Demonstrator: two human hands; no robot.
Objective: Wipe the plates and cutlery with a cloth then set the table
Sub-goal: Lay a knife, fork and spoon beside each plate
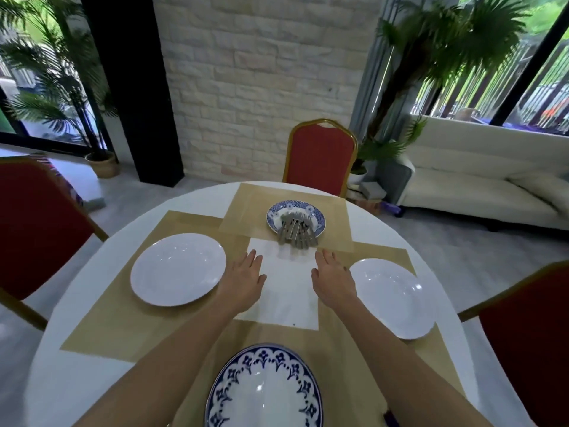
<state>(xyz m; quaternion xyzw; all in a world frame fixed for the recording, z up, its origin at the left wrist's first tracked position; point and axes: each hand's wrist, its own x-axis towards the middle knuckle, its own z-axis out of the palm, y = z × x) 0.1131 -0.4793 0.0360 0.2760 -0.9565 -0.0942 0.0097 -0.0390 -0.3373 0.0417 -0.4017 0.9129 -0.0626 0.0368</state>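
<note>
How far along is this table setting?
Looks done: a left plate, right plate and near plate sit on mats. In hand: nothing; the left hand and right hand are open over the table. Left: the cutlery lies piled on the far plate, none laid out. Wiping cannot be judged.

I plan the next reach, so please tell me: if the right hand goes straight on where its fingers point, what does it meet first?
Probably the handles of the cutlery, which overhang the far blue-patterned plate just beyond the right hand. The height is unclear.
</note>
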